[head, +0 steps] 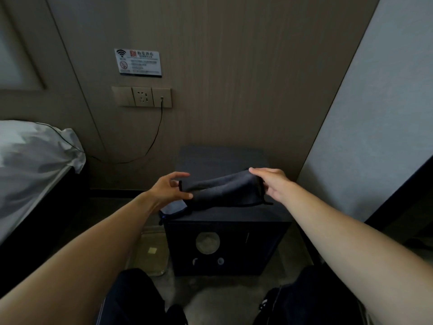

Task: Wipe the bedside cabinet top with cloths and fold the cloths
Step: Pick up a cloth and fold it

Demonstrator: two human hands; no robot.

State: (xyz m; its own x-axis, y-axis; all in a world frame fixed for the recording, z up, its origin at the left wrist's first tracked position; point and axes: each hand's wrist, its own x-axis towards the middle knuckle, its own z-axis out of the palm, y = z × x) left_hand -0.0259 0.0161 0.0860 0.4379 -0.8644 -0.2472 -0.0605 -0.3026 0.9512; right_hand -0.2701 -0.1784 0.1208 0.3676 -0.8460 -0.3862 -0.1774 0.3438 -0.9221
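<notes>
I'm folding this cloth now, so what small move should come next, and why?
Probably bring the right hand toward the left hand, folding the dark cloth in half: each hand holds one end, stretched over the cabinet top.

Room over rear of cabinet top (222, 158) behind cloth (225, 191); wall (234, 102) blocks back, side wall (375, 113) right, bed (35, 165) well left

The bedside cabinet (225, 214) is set against the rear wall, right of the bed (30, 160). One cloth (225, 191) is held above its top between the left hand (167, 191) and the right hand (271, 184). A second cloth (173, 208) is draped over its front-left corner. A socket panel (141, 96) is mounted behind-left, under a sign (138, 63).
</notes>
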